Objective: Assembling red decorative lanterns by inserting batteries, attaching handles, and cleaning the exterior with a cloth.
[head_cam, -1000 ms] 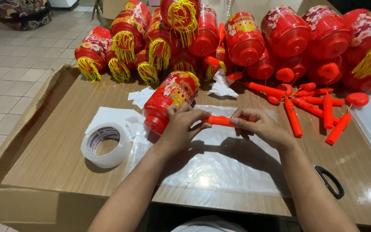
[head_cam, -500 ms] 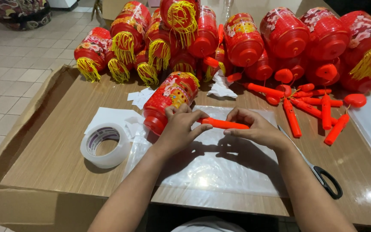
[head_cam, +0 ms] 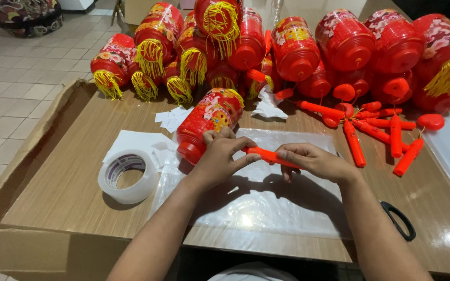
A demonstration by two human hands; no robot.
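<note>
Both hands hold one orange-red plastic stick [head_cam: 267, 155] level above a clear plastic sheet [head_cam: 256, 203] on the wooden table. My left hand [head_cam: 220, 156] pinches its left end with thumb and fingers. My right hand [head_cam: 313, 161] grips its right end. Just behind my left hand lies a red plastic lantern [head_cam: 208, 120] with flower print, on its side, one end touching the sheet.
A roll of clear tape [head_cam: 127, 176] sits left on white paper. Several red lanterns with yellow tassels [head_cam: 194, 47] pile at the back. Loose orange sticks [head_cam: 376, 130] lie at right, black scissors [head_cam: 398, 219] near the front right, flattened cardboard [head_cam: 22, 156] at left.
The stick has dropped slightly toward the sheet, and my hands have shifted a little along it. The lantern and tape roll have not moved.
</note>
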